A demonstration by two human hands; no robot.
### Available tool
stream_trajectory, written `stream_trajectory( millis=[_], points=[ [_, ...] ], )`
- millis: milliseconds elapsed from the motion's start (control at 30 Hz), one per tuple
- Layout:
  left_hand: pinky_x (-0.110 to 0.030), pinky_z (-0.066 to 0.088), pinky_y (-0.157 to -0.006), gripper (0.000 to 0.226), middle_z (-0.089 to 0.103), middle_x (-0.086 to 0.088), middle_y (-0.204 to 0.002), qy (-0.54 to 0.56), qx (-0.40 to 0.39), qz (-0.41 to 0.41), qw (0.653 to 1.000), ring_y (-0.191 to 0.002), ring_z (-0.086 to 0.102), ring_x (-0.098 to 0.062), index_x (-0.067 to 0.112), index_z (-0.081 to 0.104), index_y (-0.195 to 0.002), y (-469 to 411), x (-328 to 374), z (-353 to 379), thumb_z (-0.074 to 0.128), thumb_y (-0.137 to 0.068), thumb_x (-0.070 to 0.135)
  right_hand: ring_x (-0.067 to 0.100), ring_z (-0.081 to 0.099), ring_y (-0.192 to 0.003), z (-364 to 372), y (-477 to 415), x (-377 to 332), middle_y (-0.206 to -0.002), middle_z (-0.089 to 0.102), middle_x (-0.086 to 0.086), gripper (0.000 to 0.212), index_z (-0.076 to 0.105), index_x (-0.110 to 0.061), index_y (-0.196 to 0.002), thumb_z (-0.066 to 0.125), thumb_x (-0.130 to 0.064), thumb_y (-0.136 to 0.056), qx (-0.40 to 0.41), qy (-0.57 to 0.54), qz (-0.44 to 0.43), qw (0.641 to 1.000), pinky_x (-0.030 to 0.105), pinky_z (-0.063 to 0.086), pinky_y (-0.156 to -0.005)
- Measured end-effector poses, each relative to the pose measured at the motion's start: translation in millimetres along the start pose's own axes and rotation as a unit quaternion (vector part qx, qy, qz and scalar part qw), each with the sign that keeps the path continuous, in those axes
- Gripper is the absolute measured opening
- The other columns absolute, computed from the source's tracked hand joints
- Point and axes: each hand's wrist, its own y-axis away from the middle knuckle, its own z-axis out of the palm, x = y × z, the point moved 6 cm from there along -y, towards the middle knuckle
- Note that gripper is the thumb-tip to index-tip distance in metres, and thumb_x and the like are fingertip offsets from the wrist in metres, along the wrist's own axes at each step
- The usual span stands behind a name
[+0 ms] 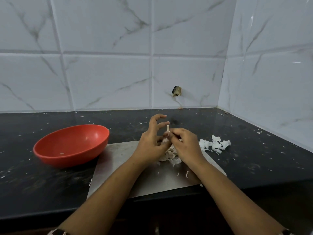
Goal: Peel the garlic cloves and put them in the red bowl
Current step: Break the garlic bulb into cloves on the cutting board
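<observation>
Both hands meet above the steel board [135,175], probably so skins drop onto it. The right hand [186,143] pinches a garlic clove [168,130] at its fingertips, tip poking up. The left hand [150,141] spreads its fingers, thumb beside the clove; whether it grips, I cannot tell. The red bowl [67,159] waits just left of the board.

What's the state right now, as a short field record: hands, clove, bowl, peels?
right hand: pinches garlic clove
left hand: holds the same clove, upper fingers lifted
red bowl: left of steel board, one small bit inside
garlic pile: on board, under hands
peels: heap on counter, at board's right edge
</observation>
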Motion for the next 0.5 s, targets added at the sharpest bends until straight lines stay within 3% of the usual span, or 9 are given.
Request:
stream_trajectory(
  millis=[67,200,333,433,500],
  points=[
    [-0.027,0.058,-0.078,0.047,0.061,0.017,-0.112,-0.023,0.029,-0.005,0.999,-0.082,0.070,-0.006,0.027,0.046,-0.122,-2,-5,-4,0.071,-0.085,0.012,0.011,0.063,-0.073,-2,0,-1,-0.078,0.071,0.005,0.015,0.075,-0.012,-0.090,0.065,-0.023,-0.092,0.017,-0.030,0.009,0.999,0.020,0.048,-0.066],
    [-0.024,0.057,-0.076,0.017,0.074,0.002,-0.083,-0.041,0.066,-0.025,0.997,-0.076,0.070,-0.005,0.016,0.069,-0.101,-4,-10,-5,0.072,-0.084,0.014,0.009,0.063,-0.073,-3,0,0,-0.077,0.072,0.002,0.018,0.076,-0.014,-0.093,0.063,-0.026,-0.092,0.025,-0.031,0.015,0.999,0.012,0.043,-0.061],
    [-0.023,0.057,-0.076,0.017,0.074,-0.003,-0.084,0.017,0.043,-0.058,0.997,-0.078,0.072,-0.010,0.010,0.071,-0.104,-5,-15,-1,0.068,-0.087,0.006,0.007,0.064,-0.070,-4,-1,4,-0.071,0.070,-0.003,0.026,0.074,-0.014,-0.082,0.057,-0.026,-0.096,0.026,-0.025,0.024,0.999,0.016,0.048,-0.063],
    [-0.022,0.057,-0.077,0.020,0.075,-0.003,-0.087,0.040,0.030,-0.063,0.997,-0.081,0.072,-0.010,0.012,0.070,-0.106,-5,-17,0,0.066,-0.088,0.005,0.020,0.066,-0.074,-4,-1,6,-0.075,0.071,0.004,0.026,0.073,-0.014,-0.081,0.056,-0.026,-0.097,0.023,-0.025,0.033,0.999,0.030,0.051,-0.069],
    [-0.025,0.057,-0.079,0.022,0.075,-0.005,-0.090,0.076,0.020,-0.071,0.994,-0.084,0.072,-0.014,0.015,0.070,-0.106,-5,-18,2,0.064,-0.089,0.003,0.018,0.064,-0.074,-5,-1,6,-0.076,0.071,0.004,0.026,0.072,-0.014,-0.082,0.055,-0.024,-0.097,0.024,-0.034,0.039,0.998,0.026,0.049,-0.068]
  ],
)
